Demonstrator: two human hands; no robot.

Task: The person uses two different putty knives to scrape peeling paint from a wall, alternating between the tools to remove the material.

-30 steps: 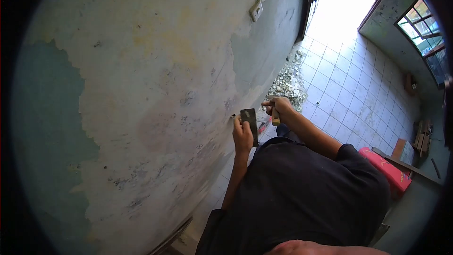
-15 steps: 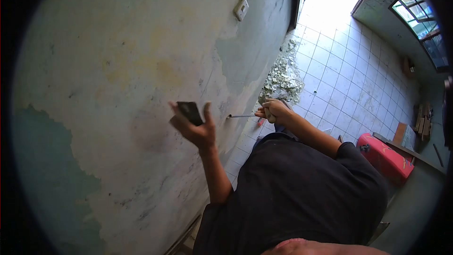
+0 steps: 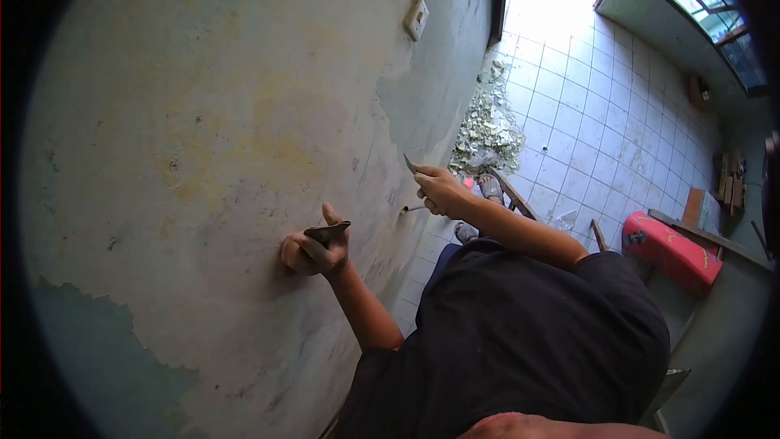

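My left hand [image 3: 313, 254] is closed around a thin, dark flat plate [image 3: 328, 232], seen nearly edge-on. Its fingers are right at the patchy wall [image 3: 219, 219]. My right hand [image 3: 443, 193] grips a scraper, whose small pointed metal blade [image 3: 409, 162] juts from the fingers toward the wall; the handle is hidden in the hand. Just below that hand, a grey pipe [image 3: 414, 209] comes out of a hole in the wall.
Paint flakes [image 3: 487, 134] are heaped along the wall's foot on the tiled floor [image 3: 585, 106]. A wall switch [image 3: 417, 18] sits higher up. To the right are a red container [image 3: 670, 250], wooden pieces [image 3: 731, 183] and a window [image 3: 711, 0]. My sandalled foot [image 3: 491, 187] stands near the flakes.
My left hand has turned and closed around the plate, moving slightly down to the wall. My right hand has moved left and up from beside the pipe, and the scraper's blade now shows.
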